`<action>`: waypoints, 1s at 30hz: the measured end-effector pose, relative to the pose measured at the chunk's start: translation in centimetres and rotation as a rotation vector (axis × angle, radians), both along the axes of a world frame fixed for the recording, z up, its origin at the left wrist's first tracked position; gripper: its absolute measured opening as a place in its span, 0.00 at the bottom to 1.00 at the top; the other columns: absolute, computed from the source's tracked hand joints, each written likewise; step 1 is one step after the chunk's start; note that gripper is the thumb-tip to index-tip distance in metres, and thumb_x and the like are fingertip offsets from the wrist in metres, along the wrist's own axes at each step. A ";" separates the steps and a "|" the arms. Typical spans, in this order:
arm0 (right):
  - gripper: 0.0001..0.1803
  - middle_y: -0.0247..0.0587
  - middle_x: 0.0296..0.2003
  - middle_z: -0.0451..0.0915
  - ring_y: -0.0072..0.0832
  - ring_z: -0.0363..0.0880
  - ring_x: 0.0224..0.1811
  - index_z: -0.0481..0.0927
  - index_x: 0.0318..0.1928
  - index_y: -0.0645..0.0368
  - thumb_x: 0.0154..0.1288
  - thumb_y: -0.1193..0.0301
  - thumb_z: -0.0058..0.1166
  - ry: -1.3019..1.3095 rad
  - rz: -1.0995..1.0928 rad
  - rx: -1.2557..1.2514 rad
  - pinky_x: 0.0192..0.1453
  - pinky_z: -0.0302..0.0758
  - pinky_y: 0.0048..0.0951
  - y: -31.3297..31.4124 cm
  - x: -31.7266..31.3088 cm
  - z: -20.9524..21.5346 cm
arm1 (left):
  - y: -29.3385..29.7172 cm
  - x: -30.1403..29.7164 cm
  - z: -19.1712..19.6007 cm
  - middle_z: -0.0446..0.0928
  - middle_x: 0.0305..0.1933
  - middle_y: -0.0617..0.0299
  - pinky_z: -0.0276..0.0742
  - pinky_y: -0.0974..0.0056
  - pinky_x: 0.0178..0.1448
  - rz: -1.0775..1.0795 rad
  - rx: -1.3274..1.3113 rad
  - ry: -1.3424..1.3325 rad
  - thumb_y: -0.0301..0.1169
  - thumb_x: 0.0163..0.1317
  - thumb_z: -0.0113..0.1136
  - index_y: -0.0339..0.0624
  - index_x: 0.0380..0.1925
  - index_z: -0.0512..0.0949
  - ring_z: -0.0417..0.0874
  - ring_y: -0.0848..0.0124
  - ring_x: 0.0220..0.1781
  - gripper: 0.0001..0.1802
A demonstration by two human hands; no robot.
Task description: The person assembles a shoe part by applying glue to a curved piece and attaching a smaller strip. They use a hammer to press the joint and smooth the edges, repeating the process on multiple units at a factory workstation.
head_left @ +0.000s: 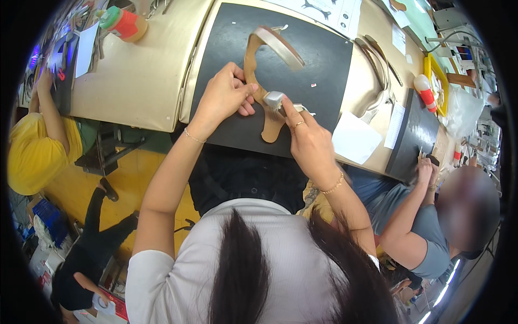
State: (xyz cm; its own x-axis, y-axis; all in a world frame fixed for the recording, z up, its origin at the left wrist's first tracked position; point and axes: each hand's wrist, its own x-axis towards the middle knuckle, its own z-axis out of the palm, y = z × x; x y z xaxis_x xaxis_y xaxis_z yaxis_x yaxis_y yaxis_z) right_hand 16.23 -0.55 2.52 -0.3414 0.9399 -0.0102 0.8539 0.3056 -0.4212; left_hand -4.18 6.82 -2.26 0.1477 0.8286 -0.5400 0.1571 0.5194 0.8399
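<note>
A tan leather piece (252, 65) with a curved strap lies over a black cutting mat (324, 59) on the workbench. My left hand (224, 97) pinches the piece's narrow middle. My right hand (305, 135) holds a small silvery tool (274, 99) pressed against the leather beside the left fingers. The lower tab of the leather (271, 129) hangs over the mat's near part between both hands.
An orange glue bottle with a green cap (125, 22) lies at the back left. A white paper (356, 137) sits right of the mat. A red and white bottle (424, 89) stands farther right. One person in yellow (32, 154) sits left, another in blue (415, 216) works right.
</note>
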 end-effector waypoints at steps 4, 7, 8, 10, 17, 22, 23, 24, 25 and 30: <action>0.38 0.43 0.36 0.79 0.41 0.83 0.32 0.69 0.71 0.48 0.58 0.84 0.54 0.256 -0.035 0.191 0.34 0.80 0.39 0.2 0.0 -0.2 | -0.3 -0.2 -0.2 0.79 0.26 0.52 0.79 0.68 0.21 0.017 0.016 -0.016 0.27 0.67 0.63 0.33 0.42 0.65 0.84 0.66 0.20 0.15; 0.36 0.43 0.37 0.79 0.40 0.84 0.34 0.70 0.70 0.48 0.59 0.80 0.53 0.153 -0.028 0.131 0.35 0.81 0.38 0.3 -0.4 -1.3 | -0.3 0.0 -0.5 0.80 0.24 0.51 0.80 0.67 0.20 0.031 0.025 -0.042 0.26 0.67 0.63 0.31 0.41 0.66 0.85 0.66 0.20 0.15; 0.34 0.42 0.37 0.79 0.40 0.84 0.34 0.71 0.69 0.48 0.60 0.79 0.53 0.038 -0.053 -0.069 0.35 0.82 0.37 0.3 -0.5 -1.8 | -0.1 0.0 -0.5 0.79 0.24 0.50 0.79 0.67 0.20 0.025 0.027 -0.050 0.26 0.67 0.64 0.31 0.41 0.66 0.84 0.66 0.20 0.15; 0.27 0.42 0.40 0.80 0.42 0.82 0.30 0.73 0.67 0.46 0.68 0.74 0.54 0.114 -0.049 0.078 0.33 0.80 0.40 0.3 -0.1 -2.7 | 0.0 0.0 -0.4 0.79 0.24 0.50 0.78 0.66 0.18 0.023 0.011 -0.021 0.27 0.66 0.64 0.31 0.41 0.65 0.83 0.65 0.18 0.16; 0.20 0.45 0.42 0.79 0.43 0.78 0.46 0.79 0.57 0.57 0.64 0.79 0.57 0.187 -0.269 0.327 0.51 0.76 0.40 4.0 1.4 -3.4 | -0.6 -1.7 0.0 0.77 0.23 0.53 0.76 0.68 0.17 0.061 -0.046 0.035 0.28 0.67 0.63 0.33 0.43 0.63 0.80 0.67 0.15 0.17; 0.20 0.50 0.46 0.79 0.47 0.79 0.46 0.80 0.56 0.58 0.63 0.76 0.59 0.107 -0.394 0.160 0.52 0.76 0.40 2.1 6.9 0.0 | -0.7 -2.1 0.3 0.76 0.20 0.54 0.74 0.68 0.14 0.039 -0.046 0.072 0.31 0.67 0.65 0.33 0.42 0.63 0.79 0.68 0.13 0.19; 0.22 0.52 0.47 0.79 0.45 0.80 0.44 0.79 0.59 0.56 0.63 0.74 0.60 -0.015 -0.461 0.104 0.47 0.76 0.42 1.2 8.8 0.6 | -0.7 -2.0 0.5 0.75 0.19 0.54 0.73 0.68 0.14 0.036 -0.041 0.082 0.31 0.67 0.65 0.33 0.41 0.63 0.79 0.68 0.13 0.19; 0.24 0.51 0.42 0.83 0.44 0.83 0.38 0.77 0.61 0.55 0.62 0.74 0.61 -0.028 -0.531 0.002 0.43 0.77 0.42 0.6 10.6 1.0 | -0.7 -1.9 0.9 0.75 0.19 0.54 0.72 0.69 0.14 0.031 -0.027 0.099 0.32 0.67 0.64 0.33 0.41 0.63 0.78 0.69 0.12 0.20; 0.26 0.48 0.31 0.85 0.44 0.84 0.33 0.76 0.62 0.55 0.62 0.72 0.61 -0.156 -0.566 -0.146 0.41 0.78 0.41 -0.1 12.3 1.2 | -0.7 -1.7 1.3 0.75 0.18 0.56 0.70 0.69 0.14 0.018 -0.007 0.147 0.33 0.67 0.65 0.33 0.40 0.64 0.76 0.70 0.12 0.19; 0.26 0.42 0.21 0.84 0.35 0.83 0.22 0.74 0.64 0.55 0.65 0.70 0.58 0.024 -0.568 -0.320 0.33 0.78 0.35 -0.2 14.7 -0.8 | -1.6 -0.9 4.9 0.72 0.16 0.63 0.64 0.69 0.15 -0.088 0.138 0.436 0.36 0.66 0.67 0.38 0.32 0.68 0.71 0.75 0.12 0.18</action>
